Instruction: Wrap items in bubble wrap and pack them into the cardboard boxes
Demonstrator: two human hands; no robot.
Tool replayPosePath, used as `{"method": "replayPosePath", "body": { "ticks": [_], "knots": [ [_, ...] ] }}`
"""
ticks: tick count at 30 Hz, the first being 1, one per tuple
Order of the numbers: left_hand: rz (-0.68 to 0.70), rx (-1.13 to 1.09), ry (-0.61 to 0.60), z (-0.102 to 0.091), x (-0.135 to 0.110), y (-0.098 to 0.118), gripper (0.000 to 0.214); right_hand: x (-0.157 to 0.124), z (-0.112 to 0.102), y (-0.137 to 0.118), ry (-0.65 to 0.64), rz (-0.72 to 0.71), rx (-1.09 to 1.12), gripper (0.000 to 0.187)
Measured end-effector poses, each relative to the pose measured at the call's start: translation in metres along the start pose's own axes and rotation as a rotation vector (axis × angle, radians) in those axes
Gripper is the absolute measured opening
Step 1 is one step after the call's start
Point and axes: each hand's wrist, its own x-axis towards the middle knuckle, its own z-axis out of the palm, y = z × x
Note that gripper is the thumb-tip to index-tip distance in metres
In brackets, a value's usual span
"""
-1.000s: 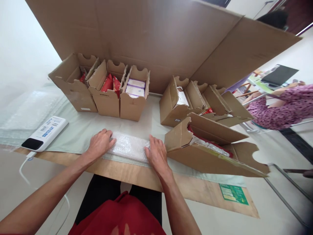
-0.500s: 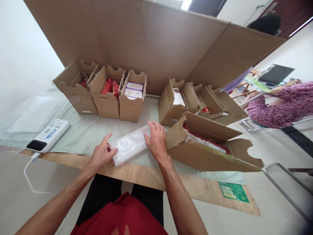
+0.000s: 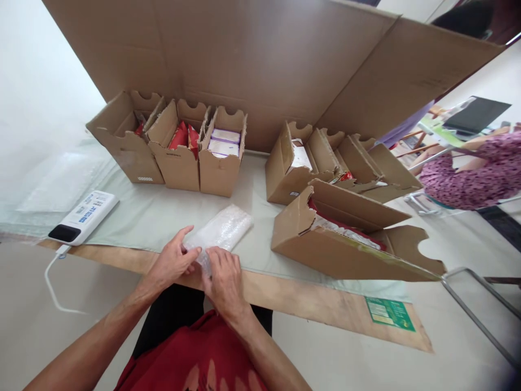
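A parcel wrapped in bubble wrap [image 3: 223,230] lies slantwise on the pale cloth near the table's front edge. My left hand [image 3: 173,260] pinches its near end from the left, fingers closed on the wrap. My right hand [image 3: 223,277] grips the same near end from the right, fingers curled over it. The far end of the parcel points toward the back right and rests free on the cloth.
Three open cardboard boxes [image 3: 179,146] with red and white packets stand at the back left, more boxes [image 3: 325,163] at the back right, and a long tipped box [image 3: 350,239] to the right. A white device [image 3: 83,217] with a cable lies left. A large cardboard sheet [image 3: 244,60] stands behind. Another person's patterned sleeve [image 3: 472,176] shows far right.
The parcel has turned from lying across to slanting away from me. My right hand left its far end and came to the near end beside my left hand.
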Motion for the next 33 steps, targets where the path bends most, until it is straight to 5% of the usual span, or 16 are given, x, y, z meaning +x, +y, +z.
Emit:
{"method": "replayPosePath", "body": {
  "ticks": [2, 5, 9, 13, 17, 19, 24, 30, 33],
  "knots": [
    [0.108, 0.042, 0.032, -0.010, -0.009, -0.002, 0.074, -0.001, -0.004, 0.012, 0.024, 0.013, 0.100, 0.031],
    [0.475, 0.260, 0.104, -0.028, -0.019, -0.004, 0.058, -0.001, -0.017, 0.026, 0.028, 0.070, 0.257, 0.020],
    [0.810, 0.459, -0.035, -0.030, -0.015, -0.005, 0.065, 0.009, -0.028, 0.033, -0.095, 0.135, 0.289, 0.013],
    [0.557, 0.383, -0.108, -0.014, 0.006, -0.006, 0.048, 0.012, -0.028, 0.037, -0.096, 0.152, 0.320, 0.019],
    [0.379, 0.308, -0.115, -0.006, 0.024, -0.003, 0.054, -0.003, -0.030, 0.032, 0.225, 0.039, 0.219, 0.032],
    [0.362, 0.319, -0.127, -0.004, 0.029, 0.000, 0.058, -0.010, -0.032, 0.027, 0.286, -0.091, 0.103, 0.030],
    [0.331, 0.391, -0.126, -0.002, 0.035, 0.007, 0.062, -0.003, -0.024, 0.022, 0.037, -0.130, -0.154, 0.040],
    [0.320, 0.447, -0.138, -0.002, 0.042, 0.011, 0.059, 0.010, -0.018, 0.035, 0.018, -0.121, -0.262, 0.031],
    [0.433, 0.460, -0.084, -0.008, 0.038, 0.008, 0.057, 0.016, -0.031, 0.040, -0.047, -0.143, -0.164, 0.026]
  ]
}}
